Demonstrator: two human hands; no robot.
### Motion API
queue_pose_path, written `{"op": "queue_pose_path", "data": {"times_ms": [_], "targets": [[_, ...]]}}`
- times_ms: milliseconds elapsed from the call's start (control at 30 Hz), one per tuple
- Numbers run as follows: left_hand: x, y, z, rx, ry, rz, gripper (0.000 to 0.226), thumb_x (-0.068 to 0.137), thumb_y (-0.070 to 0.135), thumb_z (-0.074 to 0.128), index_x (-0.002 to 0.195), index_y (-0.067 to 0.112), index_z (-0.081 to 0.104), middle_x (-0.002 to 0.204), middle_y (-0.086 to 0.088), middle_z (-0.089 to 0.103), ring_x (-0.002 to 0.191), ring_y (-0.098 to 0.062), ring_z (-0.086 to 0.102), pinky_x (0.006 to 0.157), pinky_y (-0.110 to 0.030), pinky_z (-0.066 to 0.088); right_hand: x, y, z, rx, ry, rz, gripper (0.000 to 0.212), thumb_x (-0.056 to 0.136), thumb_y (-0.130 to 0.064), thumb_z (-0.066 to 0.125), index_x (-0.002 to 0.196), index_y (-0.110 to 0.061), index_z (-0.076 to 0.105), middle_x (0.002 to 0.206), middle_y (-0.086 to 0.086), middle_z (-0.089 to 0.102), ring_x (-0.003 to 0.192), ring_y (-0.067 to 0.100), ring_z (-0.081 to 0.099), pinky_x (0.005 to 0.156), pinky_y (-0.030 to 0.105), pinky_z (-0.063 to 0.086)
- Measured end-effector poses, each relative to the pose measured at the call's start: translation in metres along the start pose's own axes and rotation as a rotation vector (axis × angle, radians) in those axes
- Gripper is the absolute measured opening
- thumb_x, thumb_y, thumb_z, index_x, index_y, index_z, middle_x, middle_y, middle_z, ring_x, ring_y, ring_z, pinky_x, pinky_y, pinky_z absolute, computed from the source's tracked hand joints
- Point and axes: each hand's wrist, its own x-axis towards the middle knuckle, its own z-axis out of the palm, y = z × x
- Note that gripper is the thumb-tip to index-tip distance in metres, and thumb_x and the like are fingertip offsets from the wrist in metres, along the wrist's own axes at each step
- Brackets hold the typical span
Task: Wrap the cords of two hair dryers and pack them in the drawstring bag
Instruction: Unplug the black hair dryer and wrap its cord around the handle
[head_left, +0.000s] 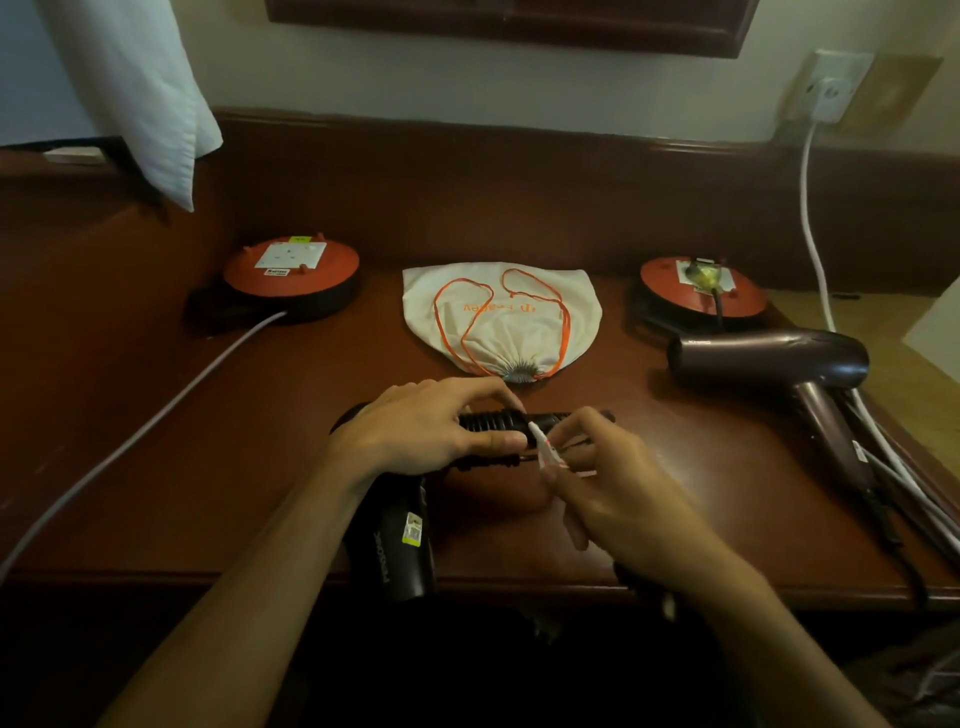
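A black hair dryer lies at the table's front edge, its handle pointing away from me and wound with black cord. My left hand grips the wound handle. My right hand pinches the cord's free end, which carries a white tag, just right of the handle. A second, dark maroon hair dryer rests at the right with its cord trailing along the table's edge. The cream drawstring bag with orange strings lies flat in the middle, its mouth gathered shut towards me.
Two red cord reels stand on the brown table, one at the back left and one at the back right. A white cable runs from a wall socket. A grey cable crosses the left side.
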Motion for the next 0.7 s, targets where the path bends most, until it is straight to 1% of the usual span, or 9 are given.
{"op": "queue_pose_path", "data": {"times_ms": [33,200,300,400,467,533,600,633,700], "targets": [[0.000,-0.001,-0.001,-0.023,-0.001,-0.004,0.055,0.072,0.089,0.046,0.118,0.060,0.053,0.101,0.015,0.069,0.090,-0.008,0.065,0.088,-0.041,0.050,-0.004,0.004,0.005,-0.041,0.010,-0.069,0.007,0.101,-0.017,0.058,0.099,-0.023,0.055,0.079,0.001,0.071,0.052,0.009,0.060,0.049,0.028,0.045],[-0.003,-0.001,-0.005,-0.105,-0.007,0.013,0.045,0.075,0.083,0.059,0.113,0.059,0.058,0.097,0.024,0.063,0.095,-0.002,0.062,0.097,-0.045,0.049,-0.012,0.015,0.019,-0.187,0.043,-0.316,0.009,0.103,-0.013,0.052,0.104,-0.019,0.059,0.076,0.002,0.063,0.062,0.022,0.053,0.055,0.037,0.041],[-0.003,-0.003,-0.006,-0.154,0.029,0.012,0.046,0.070,0.086,0.062,0.109,0.061,0.061,0.097,0.018,0.067,0.096,-0.005,0.066,0.097,-0.047,0.050,-0.013,0.014,0.016,-0.169,0.005,-0.322,0.017,0.102,-0.013,0.054,0.113,-0.025,0.058,0.082,0.000,0.066,0.066,0.022,0.059,0.059,0.040,0.048],[-0.003,-0.008,-0.005,-0.249,0.039,0.019,0.057,0.064,0.090,0.064,0.113,0.060,0.065,0.097,0.008,0.073,0.089,-0.013,0.073,0.093,-0.052,0.056,-0.015,0.018,0.014,-0.208,-0.016,-0.272,0.037,0.101,-0.018,0.058,0.130,-0.039,0.051,0.099,-0.002,0.072,0.084,0.021,0.066,0.072,0.040,0.056],[-0.006,-0.013,-0.006,-0.336,0.083,0.028,0.058,0.065,0.084,0.070,0.115,0.055,0.069,0.097,0.008,0.075,0.091,-0.016,0.073,0.093,-0.053,0.057,-0.017,0.025,0.015,-0.358,0.086,-0.268,0.043,0.098,-0.028,0.062,0.136,-0.044,0.049,0.108,-0.010,0.071,0.093,0.012,0.062,0.083,0.037,0.054],[-0.011,-0.016,-0.008,-0.418,0.140,0.033,0.053,0.069,0.072,0.078,0.116,0.049,0.072,0.093,0.016,0.076,0.093,-0.015,0.072,0.090,-0.045,0.058,-0.020,0.030,0.017,-0.446,0.236,-0.240,0.041,0.093,-0.045,0.065,0.132,-0.035,0.056,0.108,-0.015,0.067,0.095,0.003,0.053,0.090,0.033,0.047],[-0.016,-0.015,-0.010,-0.466,0.153,0.050,0.048,0.074,0.058,0.083,0.118,0.041,0.074,0.088,0.023,0.075,0.090,-0.013,0.073,0.081,-0.035,0.056,-0.019,0.034,0.016,-0.369,0.241,-0.154,0.046,0.086,-0.063,0.059,0.115,-0.028,0.064,0.099,-0.014,0.069,0.087,0.001,0.060,0.082,0.030,0.053],[-0.018,-0.013,-0.010,-0.478,0.151,0.058,0.045,0.076,0.052,0.083,0.119,0.039,0.075,0.087,0.024,0.075,0.088,-0.012,0.073,0.078,-0.030,0.054,-0.017,0.034,0.013,-0.264,0.187,-0.122,0.046,0.086,-0.064,0.057,0.104,-0.023,0.067,0.089,-0.009,0.072,0.078,0.003,0.066,0.073,0.031,0.057],[-0.019,-0.008,-0.009,-0.500,0.152,0.081,0.043,0.079,0.044,0.081,0.121,0.035,0.075,0.088,0.020,0.077,0.086,-0.012,0.074,0.073,-0.024,0.053,-0.009,0.035,0.006,-0.050,0.050,-0.088,0.042,0.094,-0.047,0.060,0.088,-0.006,0.067,0.071,0.008,0.068,0.060,0.005,0.066,0.058,0.034,0.057]]}}
